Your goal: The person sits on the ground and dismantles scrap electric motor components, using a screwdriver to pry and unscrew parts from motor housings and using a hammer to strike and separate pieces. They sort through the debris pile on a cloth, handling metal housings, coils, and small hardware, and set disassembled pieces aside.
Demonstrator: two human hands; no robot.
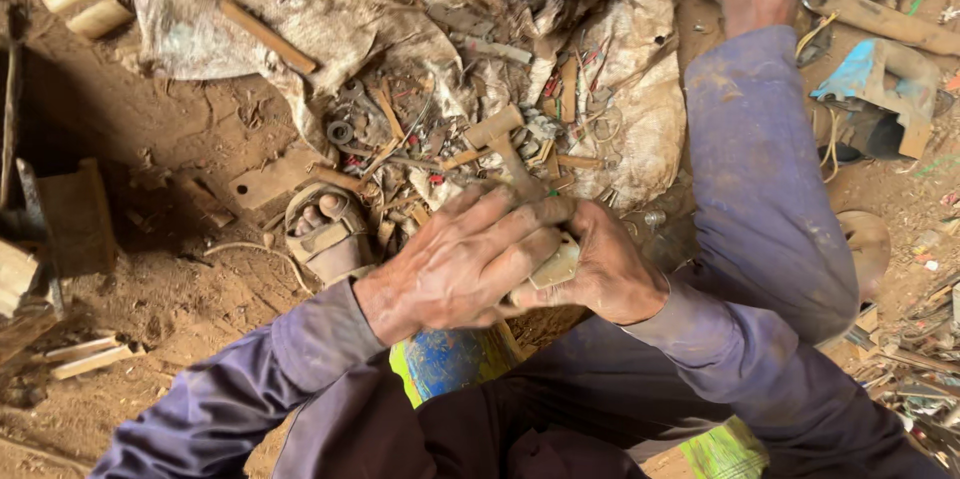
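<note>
Pale metal, flat, shows between our hands: a small plate (556,266) pinched in the right hand (600,274), whose fingers curl under it. Left hand (460,259) lies over the top, fingers spread, pressing down; what it grips we cannot tell. Piece looks stiff, light, maybe sharp-edged; best held by its flat faces. Scrap (480,129) heaped on sacking (330,9) just beyond.

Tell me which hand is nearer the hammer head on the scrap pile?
Left. The left hand has its fingertips just below the hammer head; the right hand sits lower and further to the side.
</note>
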